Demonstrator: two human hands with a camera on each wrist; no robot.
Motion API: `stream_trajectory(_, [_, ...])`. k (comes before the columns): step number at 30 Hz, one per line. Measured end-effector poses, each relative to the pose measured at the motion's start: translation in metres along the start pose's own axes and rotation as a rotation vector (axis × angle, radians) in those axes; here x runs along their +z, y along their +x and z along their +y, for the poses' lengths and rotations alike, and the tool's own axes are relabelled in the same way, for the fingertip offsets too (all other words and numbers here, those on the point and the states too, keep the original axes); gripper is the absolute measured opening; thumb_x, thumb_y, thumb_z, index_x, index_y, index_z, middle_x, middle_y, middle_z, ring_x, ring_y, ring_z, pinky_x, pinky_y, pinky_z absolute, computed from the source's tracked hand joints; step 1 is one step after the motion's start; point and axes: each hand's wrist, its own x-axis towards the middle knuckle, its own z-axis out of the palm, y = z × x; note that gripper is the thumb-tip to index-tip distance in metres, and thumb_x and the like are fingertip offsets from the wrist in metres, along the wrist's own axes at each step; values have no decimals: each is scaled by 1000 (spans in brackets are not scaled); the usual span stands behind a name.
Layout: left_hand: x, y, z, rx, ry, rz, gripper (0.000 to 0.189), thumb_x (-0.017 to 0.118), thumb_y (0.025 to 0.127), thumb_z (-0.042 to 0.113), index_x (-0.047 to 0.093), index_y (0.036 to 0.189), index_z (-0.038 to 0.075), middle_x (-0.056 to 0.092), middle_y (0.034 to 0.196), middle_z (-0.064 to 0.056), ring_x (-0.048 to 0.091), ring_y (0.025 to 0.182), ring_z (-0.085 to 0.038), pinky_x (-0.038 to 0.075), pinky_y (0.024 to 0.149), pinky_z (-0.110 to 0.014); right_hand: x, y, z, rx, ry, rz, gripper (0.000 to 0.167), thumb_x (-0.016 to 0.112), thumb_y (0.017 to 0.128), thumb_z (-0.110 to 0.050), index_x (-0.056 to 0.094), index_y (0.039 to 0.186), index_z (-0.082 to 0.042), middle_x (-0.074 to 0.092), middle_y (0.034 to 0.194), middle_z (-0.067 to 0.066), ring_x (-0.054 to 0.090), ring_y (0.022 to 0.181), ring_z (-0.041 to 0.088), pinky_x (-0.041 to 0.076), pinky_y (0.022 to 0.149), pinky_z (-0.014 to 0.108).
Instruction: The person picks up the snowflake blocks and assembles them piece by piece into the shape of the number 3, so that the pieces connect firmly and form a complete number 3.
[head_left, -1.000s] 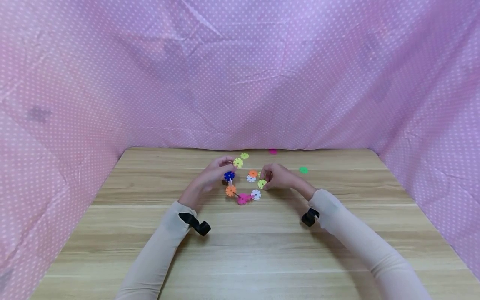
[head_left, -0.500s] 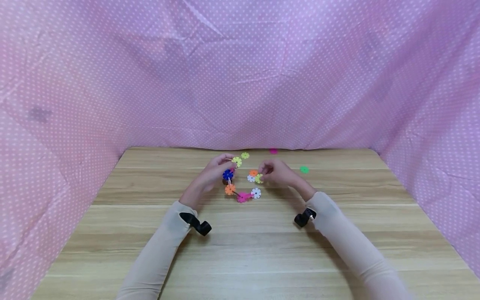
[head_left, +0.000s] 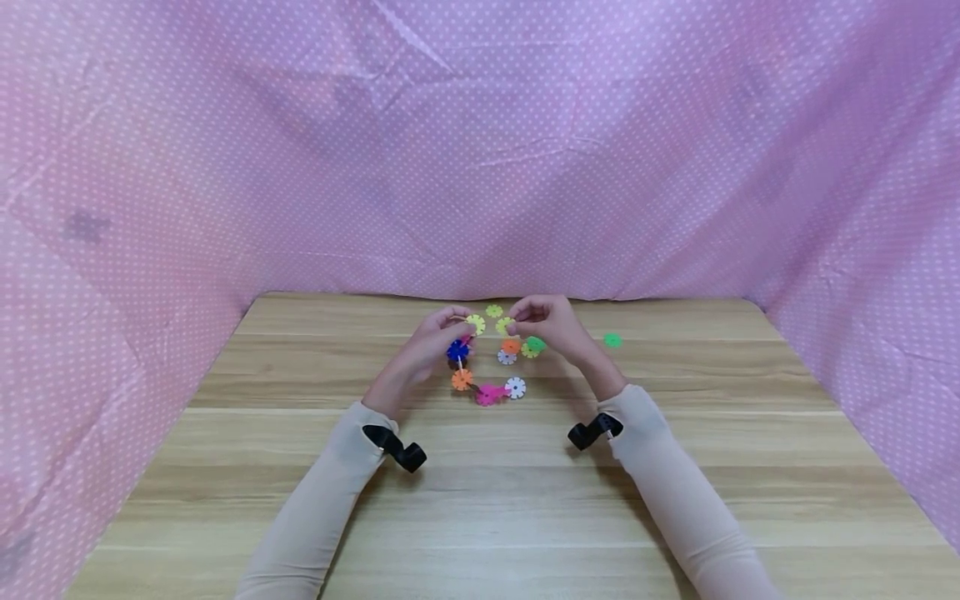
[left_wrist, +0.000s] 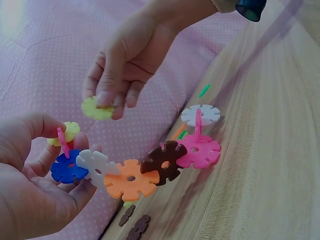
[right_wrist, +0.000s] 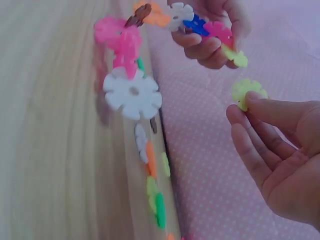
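My left hand (head_left: 429, 348) holds a chain of interlocked plastic flower-shaped discs by its yellow end disc (left_wrist: 71, 131) and a pink disc beside it. From there the chain curves through blue (left_wrist: 67, 170), white, orange (left_wrist: 120, 188), brown (left_wrist: 169, 156) and pink discs. A white disc (right_wrist: 125, 101) ends it, hanging above the table. Between thumb and fingers, my right hand (head_left: 553, 327) pinches a single yellow disc (right_wrist: 241, 91). This disc is raised close to the chain's yellow end, with a small gap between them.
Loose discs lie on the wooden table (head_left: 480, 500): orange (head_left: 511, 346), white (head_left: 507, 357), and green (head_left: 535, 343) over yellow. Another green disc (head_left: 612, 340) lies farther right, and a yellow one (head_left: 494, 311) near the back edge. Pink dotted cloth (head_left: 480, 167) surrounds the table.
My right hand has lifted the yellow disc off the loose pile and carried it forward and left, towards the left hand. A green disc has come into view there. The left hand barely moved.
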Motion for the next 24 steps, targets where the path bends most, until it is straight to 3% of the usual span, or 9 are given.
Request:
stream_trajectory(4, [0,0,0,1,-8,-12,23,58,102,8,56,124,3,65,101,-13,69,83,-20,63,85,-39,5,1,-4,-22,20,20,18,77,87,1,71,103,7,73,91,16,73,79,22,64,80,47])
stream_trajectory(8, [0,1,-1,14,13,-33,24,56,103,8,54,125,2,65,98,-10,69,82,-19,63,86,-42,10,1,-6,-53,40,21,18,78,87,1,70,101,9,73,89,13,72,75,12,65,76,38])
stream_trajectory(17, [-1,2,-2,25,22,-58,23,54,103,8,54,125,1,65,89,1,69,80,-17,63,86,-43,14,0,-4,-95,37,17,16,77,86,4,69,98,9,72,92,21,72,77,15,63,70,26])
stream_trajectory(24, [0,1,-2,30,15,-67,21,54,103,7,54,123,1,65,96,-6,69,80,-16,63,87,-41,16,1,-2,-126,-4,13,14,77,87,2,71,98,8,74,93,19,71,79,10,64,71,34])
